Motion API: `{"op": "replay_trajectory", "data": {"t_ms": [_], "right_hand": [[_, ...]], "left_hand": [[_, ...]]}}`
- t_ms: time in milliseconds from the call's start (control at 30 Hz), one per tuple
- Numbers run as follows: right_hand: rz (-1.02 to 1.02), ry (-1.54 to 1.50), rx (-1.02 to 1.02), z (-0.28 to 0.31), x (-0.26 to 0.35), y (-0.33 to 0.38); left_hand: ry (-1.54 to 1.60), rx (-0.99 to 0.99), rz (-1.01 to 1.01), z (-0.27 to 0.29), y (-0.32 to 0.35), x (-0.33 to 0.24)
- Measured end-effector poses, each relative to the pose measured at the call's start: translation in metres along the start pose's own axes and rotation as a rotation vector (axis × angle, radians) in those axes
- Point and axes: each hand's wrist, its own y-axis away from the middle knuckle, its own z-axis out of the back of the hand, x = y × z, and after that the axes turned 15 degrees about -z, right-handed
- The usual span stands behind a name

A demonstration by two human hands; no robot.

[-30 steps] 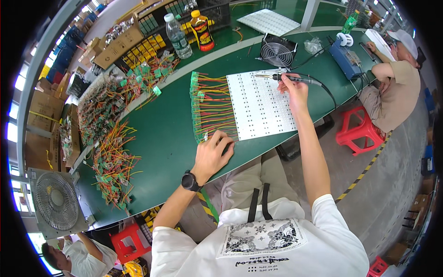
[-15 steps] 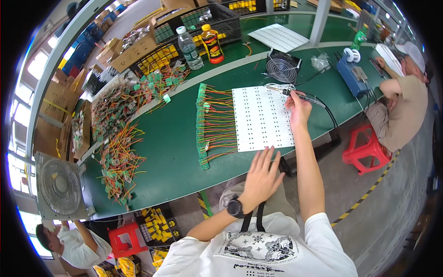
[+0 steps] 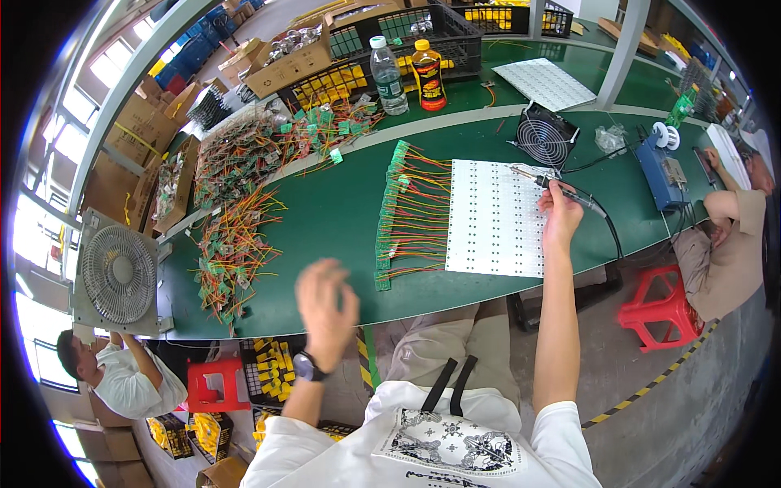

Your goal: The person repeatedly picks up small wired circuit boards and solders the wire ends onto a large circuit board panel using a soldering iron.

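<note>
My right hand (image 3: 561,218) holds a soldering iron (image 3: 560,185), its tip pointing left over the upper right of a white panel (image 3: 488,224). Rows of small dark dots cover that panel. Wires in red and yellow run from its left edge to a column of small green circuit boards (image 3: 386,220). Smeared by motion, my left hand (image 3: 327,313) is over the table's near edge, between the boards and a loose heap of wired green boards (image 3: 232,252). Whether its fingers hold anything is not clear.
Behind the panel stand a small black fan (image 3: 547,137), two bottles (image 3: 389,77) and a blue soldering station (image 3: 661,175). A larger pile of wired boards (image 3: 244,154) lies far left, near a grey fan (image 3: 120,272). Co-workers sit right (image 3: 736,252) and lower left (image 3: 134,378).
My left hand has left the panel's lower edge and swung left toward the loose heap. My right hand keeps the soldering iron over the panel. The whole view has shifted.
</note>
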Motion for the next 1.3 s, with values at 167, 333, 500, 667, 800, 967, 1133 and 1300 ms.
{"op": "replay_trajectory", "data": {"t_ms": [167, 333, 500, 667, 800, 967, 1133, 1300], "right_hand": [[-0.022, 0.025, -0.017, 0.0, 0.0, -0.002], [-0.016, 0.036, -0.022, 0.001, 0.001, -0.001], [0.0, 0.044, 0.006, -0.004, -0.006, -0.002], [0.041, 0.085, -0.004, 0.002, -0.004, -0.005], [0.035, 0.118, -0.01, 0.002, -0.001, -0.001], [0.01, 0.163, -0.004, 0.001, -0.004, 0.001], [0.054, 0.149, -0.011, 0.005, -0.003, -0.004], [0.066, 0.083, 0.033, 0.006, -0.004, -0.012]], "left_hand": [[-0.589, 0.215, 0.166, 0.014, 0.014, 0.113], [-0.771, 0.274, 0.197, -0.006, 0.04, 0.177], [-0.547, 0.257, 0.298, -0.004, 0.046, 0.175], [-0.298, 0.083, 0.255, -0.002, 0.052, 0.171], [-0.002, 0.069, 0.304, 0.007, 0.047, 0.158], [0.068, -0.033, 0.249, 0.025, 0.01, 0.117], [0.687, -0.046, -0.357, 0.075, -0.072, -0.027], [1.16, -0.506, -0.79, 0.093, -0.105, -0.132]]}}
